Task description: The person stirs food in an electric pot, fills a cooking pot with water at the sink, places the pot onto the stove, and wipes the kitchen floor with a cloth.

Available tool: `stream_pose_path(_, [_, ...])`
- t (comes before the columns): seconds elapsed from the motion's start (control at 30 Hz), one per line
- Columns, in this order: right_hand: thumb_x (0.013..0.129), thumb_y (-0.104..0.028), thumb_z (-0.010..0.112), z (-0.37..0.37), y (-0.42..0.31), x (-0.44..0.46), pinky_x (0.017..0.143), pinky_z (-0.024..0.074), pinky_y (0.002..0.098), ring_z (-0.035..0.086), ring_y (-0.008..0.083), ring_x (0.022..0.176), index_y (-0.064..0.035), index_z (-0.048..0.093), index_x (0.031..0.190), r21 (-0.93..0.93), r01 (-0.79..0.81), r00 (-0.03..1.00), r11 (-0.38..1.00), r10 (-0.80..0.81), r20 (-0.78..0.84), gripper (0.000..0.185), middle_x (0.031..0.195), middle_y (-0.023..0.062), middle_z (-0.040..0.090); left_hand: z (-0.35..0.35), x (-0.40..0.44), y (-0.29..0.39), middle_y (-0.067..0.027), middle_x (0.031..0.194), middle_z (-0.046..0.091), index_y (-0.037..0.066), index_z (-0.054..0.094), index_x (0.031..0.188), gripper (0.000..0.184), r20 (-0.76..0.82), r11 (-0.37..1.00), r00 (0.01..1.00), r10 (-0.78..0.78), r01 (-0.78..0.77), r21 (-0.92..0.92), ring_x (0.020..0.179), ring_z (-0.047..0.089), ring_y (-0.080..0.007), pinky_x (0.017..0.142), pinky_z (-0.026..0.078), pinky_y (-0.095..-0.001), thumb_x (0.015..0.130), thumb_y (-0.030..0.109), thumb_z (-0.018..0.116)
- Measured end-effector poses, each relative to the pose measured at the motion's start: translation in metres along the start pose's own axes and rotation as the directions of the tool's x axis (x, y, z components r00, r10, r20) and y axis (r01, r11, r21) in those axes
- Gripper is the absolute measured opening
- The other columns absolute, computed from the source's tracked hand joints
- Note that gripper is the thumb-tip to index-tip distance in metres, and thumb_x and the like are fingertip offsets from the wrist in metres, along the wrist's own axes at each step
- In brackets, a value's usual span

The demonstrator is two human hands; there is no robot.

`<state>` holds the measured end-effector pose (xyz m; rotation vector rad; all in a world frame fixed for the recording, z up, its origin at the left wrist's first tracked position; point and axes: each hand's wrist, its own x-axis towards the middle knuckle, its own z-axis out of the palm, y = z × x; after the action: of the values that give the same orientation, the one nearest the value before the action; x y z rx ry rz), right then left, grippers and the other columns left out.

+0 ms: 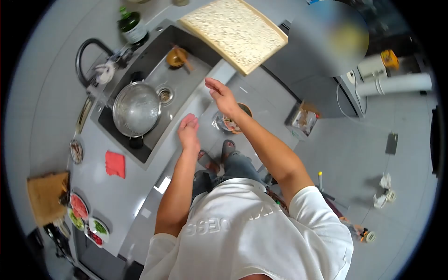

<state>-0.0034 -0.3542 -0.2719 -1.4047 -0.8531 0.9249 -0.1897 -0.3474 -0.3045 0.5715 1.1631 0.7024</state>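
A red cloth [115,164] lies on the tabletop [140,184] at left. The big pot [136,109] sits in the sink [198,74], left of the middle. Near the middle, the left hand [188,134] is empty, fingers a bit bent. The right hand [224,100] is empty too, fingers nearly straight, below the tray [266,56] at the top.

A grey kitchen gleamed with reflected light.
A pale wall [49,77] ran behind the long, glossy grey desk [133,184], whose front edge [138,208] caught white glare. Large grey tiles with thin joints covered the floor [347,156], marked by a dark rectangular patch [391,143]; at the right, a thick white pipe [403,84] stretched across.
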Motion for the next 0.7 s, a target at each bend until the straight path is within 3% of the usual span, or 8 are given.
stream_pose_path(0.2, [0.101, -0.001, 0.047, -0.105, -0.003, -0.066, 0.104, 0.0438, 0.0289, 0.056, 0.0187, 0.128, -0.0006, 0.053, 0.140, 0.090, 0.006, 0.977, 0.996, 0.013, -0.214, 0.039, 0.137, 0.0100, 0.060, 0.076, -0.008, -0.065, -0.0142, 0.135, 0.059, -0.001, 0.053, 0.136, 0.036, 0.287, 0.949, 0.942, -0.173, 0.081, 0.306, 0.116, 0.061, -0.0212, 0.098, 0.048, -0.0318, 0.101, 0.007, 0.049])
stream_pose_path(0.43, [0.101, -0.001, 0.047, -0.230, 0.040, -0.161, 0.107, 0.0434, 0.0306, 0.057, 0.0199, 0.128, -0.0001, 0.054, 0.138, 0.117, -0.043, 0.914, 0.992, 0.087, -0.397, 0.037, 0.134, 0.0113, 0.062, 0.164, -0.011, -0.133, -0.0103, 0.128, 0.063, 0.001, 0.055, 0.133, 0.034, 0.326, 0.827, 0.895, -0.304, 0.078, 0.557, 0.105, 0.064, -0.0154, 0.084, 0.053, -0.0251, 0.100, 0.007, 0.051])
stream_pose_path(0.63, [0.101, -0.001, 0.047, -0.298, 0.083, -0.223, 0.107, 0.0436, 0.0299, 0.057, 0.0204, 0.129, -0.0004, 0.054, 0.138, 0.209, -0.109, 0.856, 0.972, 0.199, -0.477, 0.038, 0.137, 0.0119, 0.060, 0.196, -0.010, -0.190, -0.0070, 0.113, 0.067, 0.001, 0.059, 0.127, 0.029, 0.269, 0.792, 0.901, -0.340, 0.121, 0.598, 0.087, 0.065, -0.0115, 0.065, 0.052, -0.0200, 0.099, 0.004, 0.052])
stream_pose_path(0.7, [0.101, -0.001, 0.047, -0.309, 0.093, -0.236, 0.108, 0.0436, 0.0300, 0.057, 0.0204, 0.129, -0.0008, 0.054, 0.138, 0.221, -0.138, 0.843, 0.965, 0.232, -0.485, 0.038, 0.137, 0.0121, 0.060, 0.201, -0.009, -0.204, -0.0065, 0.108, 0.069, 0.001, 0.060, 0.125, 0.027, 0.249, 0.759, 0.910, -0.331, 0.100, 0.643, 0.086, 0.065, -0.0116, 0.065, 0.052, -0.0219, 0.099, 0.005, 0.053])
